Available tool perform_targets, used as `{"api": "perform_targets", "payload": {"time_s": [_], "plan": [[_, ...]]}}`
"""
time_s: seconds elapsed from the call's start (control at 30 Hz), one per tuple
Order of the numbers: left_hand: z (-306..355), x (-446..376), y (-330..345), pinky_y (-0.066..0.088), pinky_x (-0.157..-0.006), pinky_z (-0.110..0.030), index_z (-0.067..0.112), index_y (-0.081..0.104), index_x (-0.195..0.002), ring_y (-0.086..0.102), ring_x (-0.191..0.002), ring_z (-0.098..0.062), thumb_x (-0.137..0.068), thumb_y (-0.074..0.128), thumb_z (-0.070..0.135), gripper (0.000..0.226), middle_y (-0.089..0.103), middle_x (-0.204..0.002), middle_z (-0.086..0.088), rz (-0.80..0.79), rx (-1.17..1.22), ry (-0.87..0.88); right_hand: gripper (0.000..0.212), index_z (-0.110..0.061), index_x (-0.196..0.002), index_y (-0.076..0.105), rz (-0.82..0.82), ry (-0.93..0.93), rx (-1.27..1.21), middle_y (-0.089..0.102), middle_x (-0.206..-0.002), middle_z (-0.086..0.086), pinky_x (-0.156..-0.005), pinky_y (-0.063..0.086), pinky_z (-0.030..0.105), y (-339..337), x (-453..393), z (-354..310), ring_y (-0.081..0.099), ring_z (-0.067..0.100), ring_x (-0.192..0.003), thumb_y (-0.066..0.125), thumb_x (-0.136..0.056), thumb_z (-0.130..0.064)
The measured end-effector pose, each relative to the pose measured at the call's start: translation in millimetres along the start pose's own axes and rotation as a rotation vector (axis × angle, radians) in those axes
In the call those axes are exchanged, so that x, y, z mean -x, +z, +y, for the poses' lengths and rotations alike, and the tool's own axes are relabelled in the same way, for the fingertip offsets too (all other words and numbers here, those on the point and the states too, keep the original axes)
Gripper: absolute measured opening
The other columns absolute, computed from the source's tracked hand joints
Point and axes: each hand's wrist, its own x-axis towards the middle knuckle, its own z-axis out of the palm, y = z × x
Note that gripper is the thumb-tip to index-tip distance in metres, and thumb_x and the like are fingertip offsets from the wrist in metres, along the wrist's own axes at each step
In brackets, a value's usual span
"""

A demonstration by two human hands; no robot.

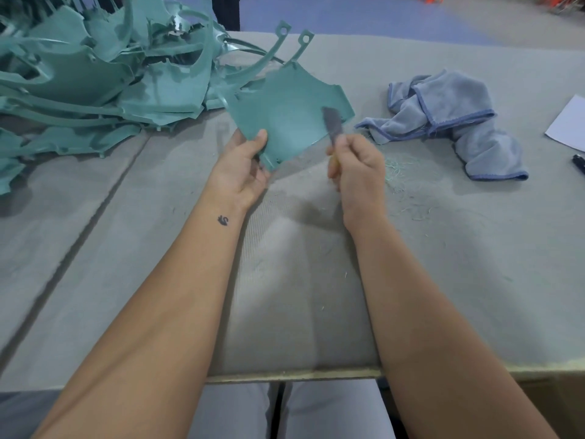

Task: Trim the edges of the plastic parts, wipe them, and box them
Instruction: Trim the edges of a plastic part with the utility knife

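My left hand [242, 171] pinches the lower left edge of a teal plastic part [286, 112], thumb on its top face, holding it tilted above the grey table. The part has two long curved arms ending in rings. My right hand [356, 169] grips a small knife [332, 123] by its yellowish handle. The dark blade points up and lies against the part's right-hand edge. A crumpled blue-grey cloth [449, 122] lies on the table to the right of the part.
A large heap of teal plastic parts [95, 77] fills the table's far left. Thin teal shavings [399, 172] litter the grey felt table cover [285, 296] by my right hand. A white paper sheet [569, 123] and a black object [579, 163] sit at the right edge.
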Motion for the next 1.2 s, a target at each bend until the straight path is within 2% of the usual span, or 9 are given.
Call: {"api": "perform_targets", "payload": {"time_s": [0.1, 0.2, 0.3, 0.47, 0.63, 0.83, 1.0, 1.13, 1.2], "plan": [[0, 0, 1, 0.06, -0.071, -0.033, 0.02, 0.058, -0.106, 0.071, -0.08, -0.015, -0.094, 0.048, -0.01, 0.033, 0.075, -0.087, 0.003, -0.016, -0.11, 0.096, 0.032, -0.019, -0.065, 0.051, 0.155, 0.027, 0.092, 0.046, -0.057, 0.003, -0.057, 0.033, 0.031, 0, -2, 2, 0.04, 0.016, -0.058, 0.047, -0.097, -0.017], [1, 0, 3, 0.06, -0.073, -0.035, 0.019, 0.054, -0.109, 0.071, -0.083, -0.015, -0.091, 0.05, -0.015, 0.039, 0.074, -0.087, 0.005, -0.01, -0.191, 0.191, 0.028, -0.012, -0.07, 0.054, 0.163, 0.027, 0.192, 0.049, -0.062, 0.006, -0.063, 0.036, 0.033, 0, -5, 7, 0.044, 0.02, -0.064, 0.047, -0.096, -0.019], [3, 2, 3, 0.057, -0.083, -0.042, 0.02, 0.054, -0.11, 0.069, -0.089, -0.018, -0.09, 0.05, -0.016, 0.041, 0.073, -0.092, 0.004, -0.046, -0.191, 0.223, 0.027, -0.004, -0.075, 0.054, 0.146, 0.02, 0.222, 0.049, -0.063, 0.009, -0.063, 0.036, 0.035, 0, -8, 10, 0.042, 0.022, -0.064, 0.047, -0.095, -0.02], [4, 3, -1, 0.056, -0.084, -0.042, 0.023, 0.056, -0.105, 0.07, -0.088, -0.016, -0.09, 0.049, -0.015, 0.042, 0.074, -0.087, 0.008, -0.075, -0.198, 0.234, 0.027, -0.006, -0.074, 0.054, 0.107, 0.023, 0.267, 0.046, -0.063, 0.008, -0.061, 0.036, 0.038, 0, -11, 15, 0.04, 0.024, -0.063, 0.047, -0.094, -0.023], [5, 2, -4, 0.058, -0.079, -0.038, 0.022, 0.055, -0.105, 0.071, -0.084, -0.012, -0.091, 0.048, -0.015, 0.04, 0.075, -0.084, 0.01, -0.072, -0.168, 0.231, 0.031, -0.021, -0.063, 0.05, 0.061, 0.029, 0.241, 0.044, -0.061, 0.005, -0.059, 0.031, 0.034, -1, -10, 12, 0.038, 0.021, -0.061, 0.048, -0.094, -0.023], [6, 0, -7, 0.056, -0.085, -0.042, 0.021, 0.054, -0.11, 0.071, -0.087, -0.013, -0.092, 0.048, -0.014, 0.041, 0.074, -0.087, 0.01, -0.052, -0.143, 0.236, 0.035, -0.021, -0.059, 0.053, -0.016, 0.063, 0.204, 0.044, -0.06, 0.005, -0.059, 0.029, 0.032, -5, -9, 9, 0.038, 0.02, -0.06, 0.051, -0.094, -0.019], [3, -1, -4, 0.051, -0.093, -0.049, 0.021, 0.052, -0.11, 0.068, -0.091, -0.02, -0.091, 0.048, -0.016, 0.042, 0.071, -0.093, 0.002, -0.026, -0.09, 0.236, 0.026, -0.017, -0.067, 0.054, -0.232, 0.049, 0.48, 0.043, -0.05, -0.008, -0.06, 0.034, 0.03, 0, -4, 12, 0.038, 0.013, -0.052, 0.052, -0.089, -0.032], [4, -1, -4, 0.054, -0.088, -0.047, 0.018, 0.048, -0.122, 0.066, -0.095, -0.022, -0.091, 0.047, -0.016, 0.045, 0.066, -0.103, -0.003, -0.016, -0.061, 0.236, 0.024, -0.023, -0.066, 0.057, -0.283, 0.029, 0.544, 0.047, -0.049, -0.01, -0.062, 0.038, 0.031, -1, -4, 10, 0.041, 0.011, -0.052, 0.053, -0.087, -0.034], [5, -1, -5, 0.056, -0.085, -0.046, 0.017, 0.047, -0.128, 0.067, -0.093, -0.022, -0.092, 0.046, -0.015, 0.048, 0.067, -0.104, -0.004, -0.017, -0.015, 0.232, 0.028, -0.02, -0.063, 0.056, -0.262, 0.026, 0.419, 0.045, -0.05, -0.007, -0.059, 0.035, 0.029, 0, -3, 7, 0.039, 0.011, -0.052, 0.054, -0.089, -0.031]]}}
